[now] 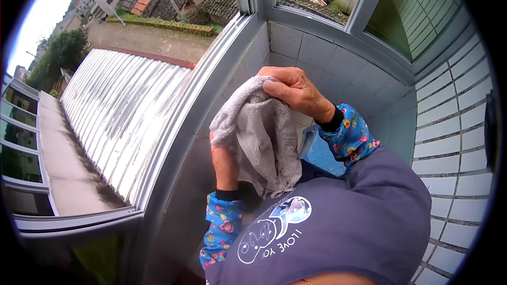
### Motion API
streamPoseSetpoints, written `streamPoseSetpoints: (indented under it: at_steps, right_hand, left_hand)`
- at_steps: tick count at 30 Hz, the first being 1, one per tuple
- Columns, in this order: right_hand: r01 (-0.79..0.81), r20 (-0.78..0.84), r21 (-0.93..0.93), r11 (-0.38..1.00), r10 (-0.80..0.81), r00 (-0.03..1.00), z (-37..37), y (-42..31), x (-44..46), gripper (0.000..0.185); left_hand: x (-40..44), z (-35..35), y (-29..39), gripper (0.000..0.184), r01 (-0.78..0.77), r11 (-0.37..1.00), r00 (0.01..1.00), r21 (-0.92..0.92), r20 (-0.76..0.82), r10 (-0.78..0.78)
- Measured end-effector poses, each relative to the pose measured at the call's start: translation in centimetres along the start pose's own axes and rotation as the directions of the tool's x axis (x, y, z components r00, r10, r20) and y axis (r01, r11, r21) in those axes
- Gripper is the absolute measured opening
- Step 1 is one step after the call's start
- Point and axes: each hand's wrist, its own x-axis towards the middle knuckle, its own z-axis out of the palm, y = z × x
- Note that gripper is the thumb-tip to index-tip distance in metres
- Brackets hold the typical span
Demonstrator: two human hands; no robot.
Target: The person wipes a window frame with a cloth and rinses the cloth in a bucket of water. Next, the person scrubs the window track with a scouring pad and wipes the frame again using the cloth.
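A damp-looking grey towel point(264, 137) hangs bunched in front of my body, its folds drooping towards the apron. My right hand point(298, 92) is closed on the towel's upper edge, thumb on top. At the towel's left side is my left hand point(225, 166), raised against the cloth and holding it; its fingers are mostly hidden behind the folds. Both arms wear blue floral sleeves with black cuffs. A dark apron point(348, 216) with white printing covers my front, close below the towel.
To my left runs a metal window frame point(185, 95), with a corrugated roof point(127, 111) outside and below. Glazed windows and a tiled corner wall point(327, 55) stand ahead. A light-blue plastic object point(322, 150), partly hidden, sits beneath my right arm. White tiles point(454, 142) line the right.
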Motion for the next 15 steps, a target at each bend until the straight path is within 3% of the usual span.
streamPoseSetpoints:
  at_steps: [2, 4, 6, 8, 11, 12, 13, 15]
  right_hand:
    - [0.038, -0.107, -0.153, 0.987, -0.055, 0.993, -3.0, 1.4, -0.3, 0.025]
    - [0.089, -0.191, -0.344, 0.935, -0.163, 0.968, -6.3, 3.0, -0.2, 0.024]
    - [0.037, -0.354, -0.249, 0.968, -0.126, 0.927, -9.6, 5.2, 0.2, 0.023]
    - [0.013, -0.485, -0.102, 0.995, -0.061, 0.873, -12.9, 7.0, 0.9, 0.024]
    - [-0.015, -0.542, 0.006, 1.000, 0.016, 0.840, -19.6, 8.2, 2.3, 0.023]
    - [-0.028, -0.563, 0.065, 0.998, 0.060, 0.824, -21.3, 8.0, 2.9, 0.023]
    - [-0.005, -0.607, 0.176, 0.984, 0.113, 0.786, -23.1, 7.2, 3.7, 0.021]
    - [0.056, -0.675, 0.209, 0.976, 0.102, 0.731, -27.5, 6.3, 5.6, 0.018]
  left_hand:
    - [0.2, 1.5, -2.1, 0.049, 0.125, 0.982, 0.985, 0.145, 0.098, -0.140]
    - [1.0, 4.1, -2.7, 0.049, 0.320, 0.946, 0.944, 0.046, 0.073, -0.323]
    - [3.9, 5.0, -4.5, 0.051, 0.412, 0.903, 0.898, 0.119, 0.115, -0.425]
    - [7.8, 6.0, -6.5, 0.069, 0.476, 0.849, 0.833, 0.228, 0.192, -0.518]
    - [14.6, 8.6, -10.6, 0.078, 0.541, 0.770, 0.706, 0.338, 0.315, -0.634]
    - [17.1, 9.9, -11.7, 0.074, 0.576, 0.720, 0.628, 0.386, 0.355, -0.693]
    - [19.3, 11.5, -12.9, 0.071, 0.570, 0.715, 0.607, 0.404, 0.380, -0.698]
    - [23.6, 15.9, -14.0, 0.063, 0.586, 0.692, 0.554, 0.422, 0.415, -0.722]
